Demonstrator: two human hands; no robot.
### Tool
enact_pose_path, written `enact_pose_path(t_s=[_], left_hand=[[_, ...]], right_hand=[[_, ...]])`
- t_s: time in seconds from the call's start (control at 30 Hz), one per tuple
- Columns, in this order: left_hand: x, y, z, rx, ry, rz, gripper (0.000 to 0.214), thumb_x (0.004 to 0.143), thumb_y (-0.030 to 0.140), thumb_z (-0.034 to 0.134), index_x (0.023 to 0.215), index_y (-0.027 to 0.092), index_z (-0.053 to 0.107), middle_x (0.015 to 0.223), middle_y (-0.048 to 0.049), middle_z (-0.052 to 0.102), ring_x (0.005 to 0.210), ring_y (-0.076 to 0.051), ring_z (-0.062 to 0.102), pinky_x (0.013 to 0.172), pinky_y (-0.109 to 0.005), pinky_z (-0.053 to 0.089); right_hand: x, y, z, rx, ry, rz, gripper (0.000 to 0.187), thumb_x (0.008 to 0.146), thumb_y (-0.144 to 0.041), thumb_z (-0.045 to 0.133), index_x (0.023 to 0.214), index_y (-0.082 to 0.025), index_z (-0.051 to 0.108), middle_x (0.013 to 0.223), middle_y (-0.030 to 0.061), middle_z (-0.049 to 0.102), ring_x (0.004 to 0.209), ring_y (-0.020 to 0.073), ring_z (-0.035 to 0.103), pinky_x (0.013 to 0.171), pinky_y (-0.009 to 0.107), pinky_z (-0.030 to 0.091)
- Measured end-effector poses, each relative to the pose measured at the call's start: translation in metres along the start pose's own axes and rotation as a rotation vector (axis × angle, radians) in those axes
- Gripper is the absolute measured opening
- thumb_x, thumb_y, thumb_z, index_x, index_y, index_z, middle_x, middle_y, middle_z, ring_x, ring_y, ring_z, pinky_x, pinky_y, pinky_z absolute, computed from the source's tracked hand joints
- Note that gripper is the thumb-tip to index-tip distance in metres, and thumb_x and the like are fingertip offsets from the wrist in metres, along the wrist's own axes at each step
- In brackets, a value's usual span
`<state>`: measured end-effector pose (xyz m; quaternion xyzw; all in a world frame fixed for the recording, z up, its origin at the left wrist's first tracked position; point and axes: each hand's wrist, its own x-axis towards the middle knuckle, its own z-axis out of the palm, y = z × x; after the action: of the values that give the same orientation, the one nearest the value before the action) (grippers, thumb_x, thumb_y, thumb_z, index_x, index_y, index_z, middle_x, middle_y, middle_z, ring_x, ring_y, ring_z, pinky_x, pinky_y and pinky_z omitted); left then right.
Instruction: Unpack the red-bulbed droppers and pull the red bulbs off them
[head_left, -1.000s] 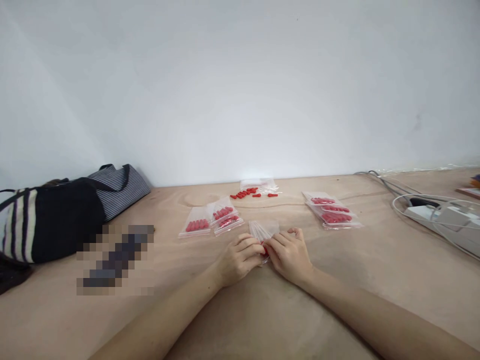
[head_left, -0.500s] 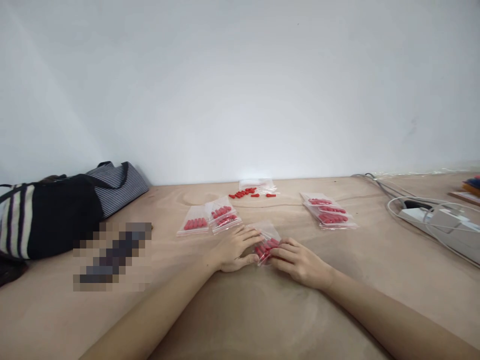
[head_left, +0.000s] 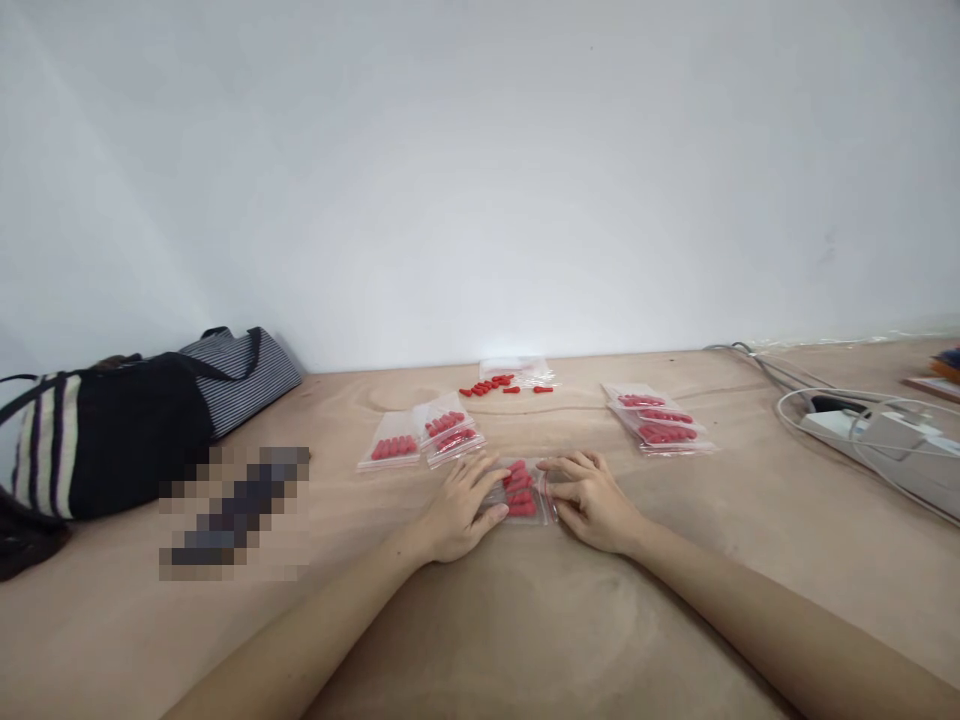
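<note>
In front of me on the table lies a small clear zip bag [head_left: 534,515] with several red, elongated pieces [head_left: 519,490] inside. My left hand [head_left: 459,508] rests at the bag's left end, fingers spread and thumb apart, its fingertips touching the plastic. At the right end, by the zip strip, my right hand [head_left: 592,505] has its fingers bent onto the bag's edge. Just beyond my left hand are more filled zip bags, one flat bag [head_left: 394,447] and an overlapping pair [head_left: 451,432]. Further right, a stack of filled bags [head_left: 660,425] lies fanned out.
Loose red pieces [head_left: 487,385] lie near the wall beside some clear plastic bags [head_left: 514,370]. A black and striped cloth bag [head_left: 150,420] and a blurred-out dark object [head_left: 240,510] are on the left. A white power strip [head_left: 885,440] with cables sits at the right.
The zip bag between my hands has turned and now lies flatter, its zip strip to the right. My hands have moved slightly apart, and the red pieces show more fully.
</note>
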<state>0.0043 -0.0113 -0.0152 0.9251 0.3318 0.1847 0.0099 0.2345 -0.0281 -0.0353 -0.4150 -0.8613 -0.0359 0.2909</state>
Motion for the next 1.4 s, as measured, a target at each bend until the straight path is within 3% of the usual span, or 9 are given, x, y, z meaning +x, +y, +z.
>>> enact_pose_path(t_s=[0.1, 0.2, 0.33, 0.47, 0.67, 0.9, 1.17, 1.4], left_hand=[[0.001, -0.002, 0.001, -0.03, -0.085, 0.008, 0.039, 0.09, 0.03, 0.038, 0.128, 0.021, 0.038, 0.129, -0.0088, 0.047, 0.121, -0.023, 0.039, 0.101, -0.049, 0.028], [-0.001, -0.003, 0.003, -0.048, -0.083, -0.02, 0.042, 0.09, 0.032, 0.038, 0.13, 0.02, 0.035, 0.132, -0.0098, 0.045, 0.123, -0.023, 0.038, 0.101, -0.049, 0.028], [-0.003, -0.003, 0.004, -0.06, -0.073, -0.089, 0.044, 0.09, 0.033, 0.037, 0.131, 0.017, 0.035, 0.132, -0.0106, 0.044, 0.123, -0.023, 0.038, 0.102, -0.048, 0.029], [-0.006, -0.002, 0.004, -0.064, -0.081, -0.142, 0.041, 0.09, 0.034, 0.036, 0.128, 0.017, 0.04, 0.131, -0.0094, 0.045, 0.123, -0.023, 0.038, 0.101, -0.05, 0.029], [-0.011, 0.001, 0.002, -0.088, -0.059, -0.163, 0.041, 0.09, 0.034, 0.039, 0.128, 0.018, 0.04, 0.13, -0.0092, 0.047, 0.122, -0.024, 0.038, 0.1, -0.05, 0.03], [-0.009, 0.004, -0.001, -0.138, -0.114, -0.266, 0.044, 0.088, 0.039, 0.038, 0.129, 0.021, 0.04, 0.132, -0.0057, 0.045, 0.125, -0.023, 0.035, 0.105, -0.046, 0.023], [-0.009, 0.002, -0.001, -0.162, -0.085, -0.237, 0.043, 0.087, 0.038, 0.042, 0.126, 0.02, 0.043, 0.129, -0.0059, 0.048, 0.121, -0.023, 0.039, 0.103, -0.044, 0.029], [-0.009, 0.0, -0.002, -0.171, -0.09, -0.241, 0.044, 0.086, 0.04, 0.044, 0.125, 0.019, 0.045, 0.128, -0.0064, 0.049, 0.121, -0.023, 0.04, 0.102, -0.042, 0.031]], right_hand=[[0.004, -0.002, 0.006, 0.053, -0.016, 0.143, 0.02, 0.08, -0.023, 0.05, 0.088, -0.031, 0.066, 0.11, 0.0034, 0.06, 0.099, 0.0197, 0.05, 0.084, 0.043, 0.03], [0.008, -0.001, 0.011, 0.114, -0.044, 0.214, 0.019, 0.082, -0.034, 0.051, 0.094, -0.031, 0.065, 0.112, 0.0052, 0.058, 0.102, 0.0218, 0.049, 0.084, 0.045, 0.03], [0.008, 0.002, 0.011, 0.179, -0.076, 0.24, 0.04, 0.079, -0.044, 0.053, 0.118, -0.034, 0.051, 0.121, 0.0074, 0.052, 0.109, 0.0246, 0.044, 0.085, 0.047, 0.03], [0.007, 0.003, 0.009, 0.227, -0.137, 0.232, 0.054, 0.075, -0.048, 0.057, 0.125, -0.034, 0.043, 0.126, 0.0088, 0.047, 0.113, 0.0265, 0.041, 0.088, 0.049, 0.028], [0.017, 0.003, 0.007, 0.284, -0.189, 0.251, 0.051, 0.062, -0.049, 0.069, 0.11, -0.035, 0.057, 0.121, 0.0073, 0.049, 0.113, 0.0289, 0.039, 0.088, 0.049, 0.027], [0.029, 0.003, 0.007, 0.377, -0.289, 0.349, 0.043, 0.054, -0.052, 0.071, 0.087, -0.026, 0.064, 0.121, 0.0037, 0.05, 0.114, 0.027, 0.038, 0.093, 0.045, 0.022], [0.03, -0.003, 0.008, 0.325, -0.287, 0.284, 0.047, 0.051, -0.052, 0.071, 0.09, -0.029, 0.062, 0.116, 0.0021, 0.052, 0.109, 0.0248, 0.041, 0.093, 0.044, 0.018], [0.026, 0.0, 0.007, 0.308, -0.229, 0.259, 0.027, 0.06, -0.044, 0.068, 0.079, -0.026, 0.063, 0.107, 0.0007, 0.056, 0.103, 0.0225, 0.044, 0.091, 0.042, 0.021]])
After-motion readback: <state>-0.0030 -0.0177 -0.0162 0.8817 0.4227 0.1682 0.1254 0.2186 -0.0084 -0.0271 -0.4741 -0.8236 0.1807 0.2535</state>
